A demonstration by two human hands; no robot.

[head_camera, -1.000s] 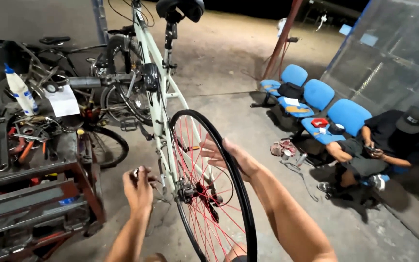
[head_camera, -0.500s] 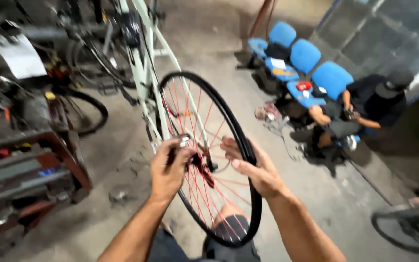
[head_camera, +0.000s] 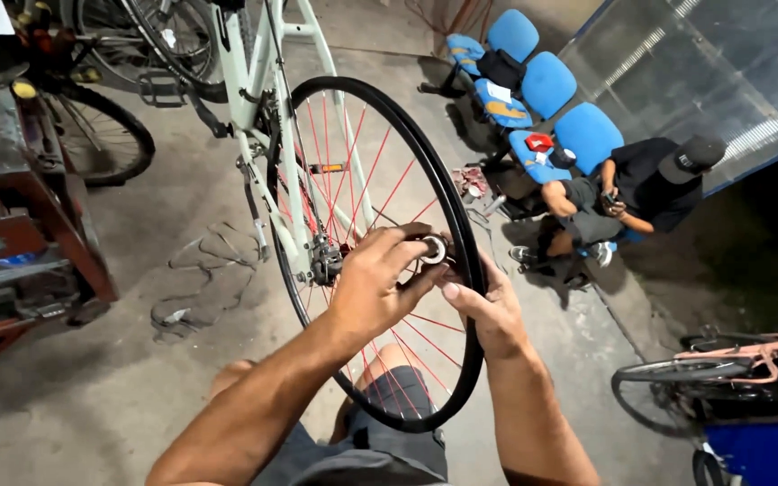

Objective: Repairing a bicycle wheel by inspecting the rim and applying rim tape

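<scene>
A pale green bicycle frame (head_camera: 263, 81) stands in front of me with its rear wheel (head_camera: 461, 261), a black rim with red spokes, close to my knees. My left hand (head_camera: 375, 283) is closed around the silver hub (head_camera: 434, 249) at the wheel's centre, fingers wrapped over the axle end. My right hand (head_camera: 488, 306) reaches in from the far side of the rim, its thumb and fingers pressed against the hub area just below my left hand. Both hands touch near the axle.
A rusty red workbench (head_camera: 29, 243) with tools stands at the left, with another bicycle wheel (head_camera: 105, 135) behind it. A person in black (head_camera: 632, 189) sits by a row of blue chairs (head_camera: 542, 99). Another bicycle (head_camera: 731, 369) is parked at the lower right. A loose inner tube (head_camera: 200, 288) lies on the concrete floor.
My view has moved closer and tilted down onto the wheel. Both hands have closed in together on the hub, the left now wrapped over the axle end.
</scene>
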